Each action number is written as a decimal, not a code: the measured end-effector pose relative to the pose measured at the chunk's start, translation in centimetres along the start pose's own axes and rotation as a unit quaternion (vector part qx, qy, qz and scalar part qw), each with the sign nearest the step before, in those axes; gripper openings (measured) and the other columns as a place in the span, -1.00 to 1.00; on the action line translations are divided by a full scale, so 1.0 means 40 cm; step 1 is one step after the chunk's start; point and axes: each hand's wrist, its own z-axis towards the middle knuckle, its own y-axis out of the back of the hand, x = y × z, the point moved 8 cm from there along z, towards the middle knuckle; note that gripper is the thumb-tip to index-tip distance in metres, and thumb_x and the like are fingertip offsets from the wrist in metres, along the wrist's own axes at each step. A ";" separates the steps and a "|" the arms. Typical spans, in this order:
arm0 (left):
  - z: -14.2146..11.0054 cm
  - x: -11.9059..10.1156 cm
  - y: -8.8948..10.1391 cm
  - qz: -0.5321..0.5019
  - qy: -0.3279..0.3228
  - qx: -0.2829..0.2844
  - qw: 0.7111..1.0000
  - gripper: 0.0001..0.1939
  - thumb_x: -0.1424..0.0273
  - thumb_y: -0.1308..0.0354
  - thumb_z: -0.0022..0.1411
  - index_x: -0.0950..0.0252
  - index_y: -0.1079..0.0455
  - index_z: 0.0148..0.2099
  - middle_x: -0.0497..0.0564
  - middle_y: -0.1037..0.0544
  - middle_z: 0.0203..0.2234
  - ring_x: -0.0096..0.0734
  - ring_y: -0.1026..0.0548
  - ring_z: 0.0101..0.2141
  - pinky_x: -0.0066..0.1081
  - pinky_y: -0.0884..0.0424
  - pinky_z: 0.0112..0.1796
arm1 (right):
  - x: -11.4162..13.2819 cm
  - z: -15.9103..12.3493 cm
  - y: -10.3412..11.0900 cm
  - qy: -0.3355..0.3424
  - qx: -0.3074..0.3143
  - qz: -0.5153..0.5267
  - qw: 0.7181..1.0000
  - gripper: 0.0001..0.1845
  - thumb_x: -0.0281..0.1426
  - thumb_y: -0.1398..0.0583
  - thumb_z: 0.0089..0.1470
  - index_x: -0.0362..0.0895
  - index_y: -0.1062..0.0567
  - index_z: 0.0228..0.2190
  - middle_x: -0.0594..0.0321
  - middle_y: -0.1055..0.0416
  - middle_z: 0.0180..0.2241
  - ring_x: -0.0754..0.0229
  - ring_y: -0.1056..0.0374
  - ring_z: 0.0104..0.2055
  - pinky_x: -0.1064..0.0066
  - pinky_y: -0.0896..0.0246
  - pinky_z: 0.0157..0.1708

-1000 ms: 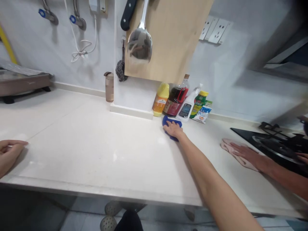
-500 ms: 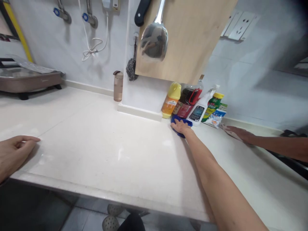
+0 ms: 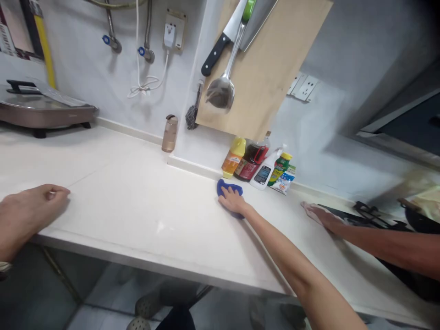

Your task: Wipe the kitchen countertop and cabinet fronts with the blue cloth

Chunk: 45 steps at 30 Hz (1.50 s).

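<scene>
My right hand (image 3: 232, 200) presses with spread fingers on a blue cloth (image 3: 225, 185), which lies on the white countertop (image 3: 137, 211) just in front of a row of bottles. Nearest to it are a yellow-capped orange bottle (image 3: 233, 158), a dark bottle with a red label (image 3: 249, 165) and a white spray bottle (image 3: 265, 172). At the far left, my left hand (image 3: 37, 206) rests near the counter's front edge. Its fingers are curled in and thumb and forefinger meet; nothing shows between them.
Another person's hand (image 3: 323, 215) presses a pale cloth on the counter at right, beside a black stove (image 3: 371, 215). A brown electric pan (image 3: 44, 110) stands at back left, a tumbler (image 3: 170, 134) by the wall corner. A cutting board (image 3: 264, 78), knife (image 3: 215, 55) and spatula (image 3: 222, 94) hang above.
My right hand has drawn the blue cloth away from the bottles, toward the counter's front. The left hand's thumb and forefinger have closed together. My view has turned somewhat.
</scene>
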 end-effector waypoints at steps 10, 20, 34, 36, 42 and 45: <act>-0.081 -0.066 0.042 0.036 -0.001 0.045 0.998 -0.30 -0.06 0.24 0.32 0.20 -0.43 0.22 0.14 -0.50 -0.20 0.03 -0.42 -0.13 -0.11 -0.39 -0.09 | 0.162 0.031 0.047 -0.039 -0.011 0.010 0.999 -0.25 -0.06 0.12 0.35 -0.20 -0.09 0.40 -0.27 -0.05 0.38 -0.47 -0.04 0.39 -0.27 -0.08 0.21; -0.067 -0.063 0.030 0.011 0.025 -0.013 1.000 -0.52 0.19 0.15 0.25 0.12 -0.56 -0.03 0.20 -0.58 -0.25 0.10 -0.53 -0.13 -0.08 -0.45 -0.11 | 0.519 0.110 0.066 0.051 -0.041 0.011 0.998 -0.28 -0.06 0.09 0.35 -0.23 -0.19 0.34 -0.35 -0.07 0.35 -0.49 -0.08 0.35 -0.28 -0.08 0.17; -0.066 -0.061 0.029 -0.007 0.007 -0.032 0.999 -0.53 0.22 0.10 0.28 0.24 -0.59 -0.04 0.23 -0.62 -0.19 0.04 -0.53 -0.11 0.01 -0.47 -0.06 | 0.686 0.037 0.057 0.255 -0.064 -0.010 0.965 -0.27 -0.07 0.03 0.37 -0.03 -0.06 0.45 0.00 0.06 0.47 -0.36 0.06 0.45 -0.15 0.01 0.32; -0.067 -0.063 0.031 -0.011 0.009 -0.029 0.999 -0.52 0.22 0.10 0.30 0.26 -0.58 0.00 0.24 -0.62 -0.15 0.03 -0.53 -0.08 0.04 -0.47 -0.03 | 0.683 -0.029 0.043 0.283 -0.066 -0.009 0.957 -0.26 -0.06 0.01 0.37 -0.02 -0.06 0.45 0.02 0.09 0.48 -0.35 0.08 0.46 -0.15 0.01 0.34; -0.065 -0.056 0.032 -0.020 0.023 -0.025 0.999 -0.52 0.17 0.03 0.33 0.24 -0.56 0.10 0.22 -0.59 -0.05 0.03 -0.51 0.02 0.12 -0.46 0.05 | 0.587 -0.242 0.001 0.362 -0.057 0.007 0.931 -0.25 -0.06 -0.04 0.36 -0.01 -0.07 0.46 0.06 0.15 0.50 -0.27 0.23 0.51 -0.15 0.10 0.39; -0.065 -0.057 0.031 -0.027 0.022 -0.023 0.999 -0.51 0.17 0.02 0.33 0.25 -0.55 0.12 0.22 -0.59 -0.04 0.07 -0.50 0.06 0.15 -0.46 0.06 | 0.472 -0.330 -0.019 0.363 -0.052 0.031 0.930 -0.28 -0.06 -0.03 0.37 -0.01 -0.12 0.44 0.11 0.15 0.50 -0.21 0.25 0.52 -0.16 0.15 0.42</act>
